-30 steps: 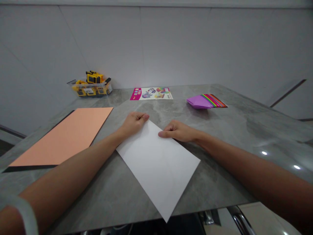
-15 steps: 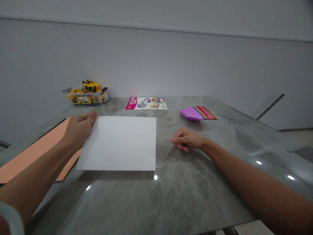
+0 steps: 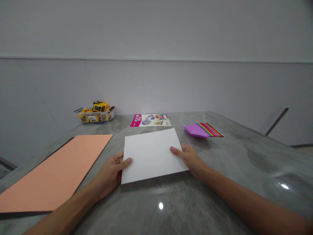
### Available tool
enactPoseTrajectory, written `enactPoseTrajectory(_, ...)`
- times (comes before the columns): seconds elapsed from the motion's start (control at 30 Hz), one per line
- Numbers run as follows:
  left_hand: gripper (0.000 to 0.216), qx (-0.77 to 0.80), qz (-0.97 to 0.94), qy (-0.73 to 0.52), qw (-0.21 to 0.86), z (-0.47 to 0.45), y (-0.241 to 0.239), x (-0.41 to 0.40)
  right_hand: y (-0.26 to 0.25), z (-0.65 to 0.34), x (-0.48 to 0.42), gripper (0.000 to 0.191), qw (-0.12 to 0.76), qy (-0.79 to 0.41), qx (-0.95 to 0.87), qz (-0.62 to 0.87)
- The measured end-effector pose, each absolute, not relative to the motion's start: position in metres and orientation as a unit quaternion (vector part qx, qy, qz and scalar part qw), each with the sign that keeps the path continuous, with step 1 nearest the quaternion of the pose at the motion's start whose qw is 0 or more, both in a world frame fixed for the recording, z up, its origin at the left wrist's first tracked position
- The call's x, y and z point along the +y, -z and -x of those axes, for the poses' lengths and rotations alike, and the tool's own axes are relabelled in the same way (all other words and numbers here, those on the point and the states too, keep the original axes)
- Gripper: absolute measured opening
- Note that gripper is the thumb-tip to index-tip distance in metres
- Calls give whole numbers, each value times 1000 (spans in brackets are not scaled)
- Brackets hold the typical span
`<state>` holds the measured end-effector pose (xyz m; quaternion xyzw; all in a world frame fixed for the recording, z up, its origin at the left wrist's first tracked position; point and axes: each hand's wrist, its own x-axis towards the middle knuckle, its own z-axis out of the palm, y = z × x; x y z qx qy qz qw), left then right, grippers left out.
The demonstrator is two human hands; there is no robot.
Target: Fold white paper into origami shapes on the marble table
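Observation:
A blank white sheet of paper [image 3: 151,155] is held between my two hands, slightly tilted above the grey table. My left hand [image 3: 111,173] pinches its left edge, thumb on top and fingers behind. At the right edge my right hand [image 3: 192,160] grips it the same way, thumb lying on the face. To the left of my left hand lies a large peach-coloured sheet [image 3: 56,173] with a dark layer showing under its edges.
Toward the back of the marbled table [image 3: 171,209] stand a clear bin of yellow toy vehicles [image 3: 95,114] and a printed craft booklet [image 3: 151,120]. A purple folded paper piece with rainbow stripes [image 3: 200,130] lies at the right. Behind is a pale wall [image 3: 156,85].
The white sheet has shifted right and turned slightly. My right hand, previously closed beside it, now grips its right edge. My left hand has moved right and lower. The camera view has tilted up.

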<state>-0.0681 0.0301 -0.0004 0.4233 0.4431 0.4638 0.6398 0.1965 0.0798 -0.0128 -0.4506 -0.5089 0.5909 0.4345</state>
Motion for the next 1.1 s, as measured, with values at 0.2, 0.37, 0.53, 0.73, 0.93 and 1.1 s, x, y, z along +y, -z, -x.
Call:
enactPoseTrajectory(0.2, 30, 421, -423, -479, 643, 69, 14, 26, 8, -192, 71, 36, 422, -480, -622, 451)
enactPoseTrajectory(0.37, 35, 445, -431, -499, 606, 71, 16, 26, 10, -196, 73, 40, 403, -500, -623, 447)
enactPoseTrajectory(0.53, 50, 457, -364, -512, 629, 68, 5, 23, 16, -196, 75, 47, 408, -642, -524, 384)
enactPoseTrajectory(0.73, 48, 437, -342, -523, 647, 72, 6, 24, 10, -193, 71, 43, 411, -693, -468, 362)
enactPoseTrajectory(0.93, 32, 410, -331, -522, 671, 78, 6, 25, 10, -193, 71, 37, 411, -718, -430, 361)
enactPoseTrajectory(1.1, 24, 413, -358, -481, 685, 74, 2, 19, 14, -194, 75, 36, 464, -667, -432, 392)
